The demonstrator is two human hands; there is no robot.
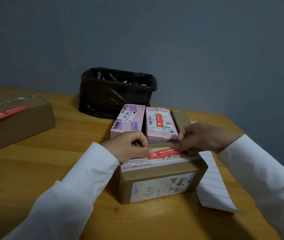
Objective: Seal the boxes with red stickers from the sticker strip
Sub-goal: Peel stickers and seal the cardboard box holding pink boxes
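The step in hand appears to be laying 1 red sticker (163,152) across the top seam of the near brown box (156,179), which sits at the front centre of the wooden table (68,153).

Procedure, as judged from this position:
1. Keep the left hand (129,146) anchoring the left end. Its thumb lies flat on that end, with the other fingers curled together on the box top behind it.
2. Hold the right end taut with the right hand (205,137), whose thumb and forefinger are pinched together on that end, low over the box top.
3. Lower the right end last, then rub from left to right so that no wrinkle or air pocket forms.
4. Keep the sticker square to the seam (a skewed sticker would probably grip 1 flap poorly).

The sticker is a narrow red band with white print and a white emblem at its left end. It rests along the taped top edge of the box, above a row of red handling symbols.

Just right of the box lies the sticker strip (212,179), a white ruled backing sheet with no red stickers visible on it. Behind the box stand 2 pink boxes (162,125); the right one carries a red sticker, and none shows on the left one. A large brown box (16,123) at far left also bears one.
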